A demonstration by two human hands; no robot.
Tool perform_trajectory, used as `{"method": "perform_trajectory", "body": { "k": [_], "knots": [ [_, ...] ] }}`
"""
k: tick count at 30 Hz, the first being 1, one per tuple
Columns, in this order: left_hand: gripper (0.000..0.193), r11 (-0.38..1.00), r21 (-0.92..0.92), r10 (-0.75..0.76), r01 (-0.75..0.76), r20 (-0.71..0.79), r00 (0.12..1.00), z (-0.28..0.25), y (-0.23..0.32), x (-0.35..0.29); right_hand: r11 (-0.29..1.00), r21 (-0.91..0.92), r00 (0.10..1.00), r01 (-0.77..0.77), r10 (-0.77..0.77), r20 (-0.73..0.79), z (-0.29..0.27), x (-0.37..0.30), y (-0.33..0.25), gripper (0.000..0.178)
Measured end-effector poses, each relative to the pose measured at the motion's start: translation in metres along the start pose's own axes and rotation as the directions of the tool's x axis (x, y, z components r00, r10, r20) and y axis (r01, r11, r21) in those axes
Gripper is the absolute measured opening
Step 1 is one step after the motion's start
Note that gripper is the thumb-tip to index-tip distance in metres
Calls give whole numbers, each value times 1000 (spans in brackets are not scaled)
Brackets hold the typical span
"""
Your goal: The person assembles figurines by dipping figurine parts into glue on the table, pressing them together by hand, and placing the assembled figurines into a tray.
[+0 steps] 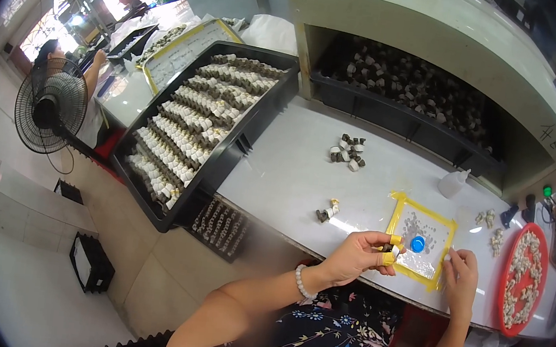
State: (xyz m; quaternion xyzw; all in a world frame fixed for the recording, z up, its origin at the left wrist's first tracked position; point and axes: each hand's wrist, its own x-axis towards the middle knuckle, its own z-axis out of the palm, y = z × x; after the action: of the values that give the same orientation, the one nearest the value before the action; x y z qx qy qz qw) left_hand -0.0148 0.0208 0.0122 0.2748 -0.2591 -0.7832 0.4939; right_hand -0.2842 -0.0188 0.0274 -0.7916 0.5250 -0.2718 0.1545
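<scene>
My left hand (352,259), with yellow tape on its fingertips, pinches a small dark-and-white part (391,249) between thumb and fingers. My right hand (462,277) is closed in a pinch at the right border of a yellow-taped sheet (426,267); something pale at its fingertips is too small to make out. On that sheet, between my hands, sits a round blue cap (417,244) among many grey smudges. Two or so similar dark-and-white parts (328,211) lie on the table beyond my left hand, and a small heap of them (348,152) lies farther back.
A red round tray (502,305) of small whitish pieces stands at right, with loose pieces (496,242) beside it. A white squeeze bottle (453,183) stands near a box-shaped machine (439,24) holding a filled dark tray (381,114). A black tray (243,147) of rowed parts overhangs the table's left edge.
</scene>
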Motion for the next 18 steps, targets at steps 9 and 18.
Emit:
{"method": "perform_trajectory", "body": {
  "k": [9,18],
  "knots": [
    [28,985,-70,151,-156,-61,987,-13,9,-2,997,46,998,60,-62,25,2,30,-11,23],
    [34,996,50,80,-74,-132,988,-2,8,2,974,135,971,180,-198,136,20,50,-33,20]
  ]
}}
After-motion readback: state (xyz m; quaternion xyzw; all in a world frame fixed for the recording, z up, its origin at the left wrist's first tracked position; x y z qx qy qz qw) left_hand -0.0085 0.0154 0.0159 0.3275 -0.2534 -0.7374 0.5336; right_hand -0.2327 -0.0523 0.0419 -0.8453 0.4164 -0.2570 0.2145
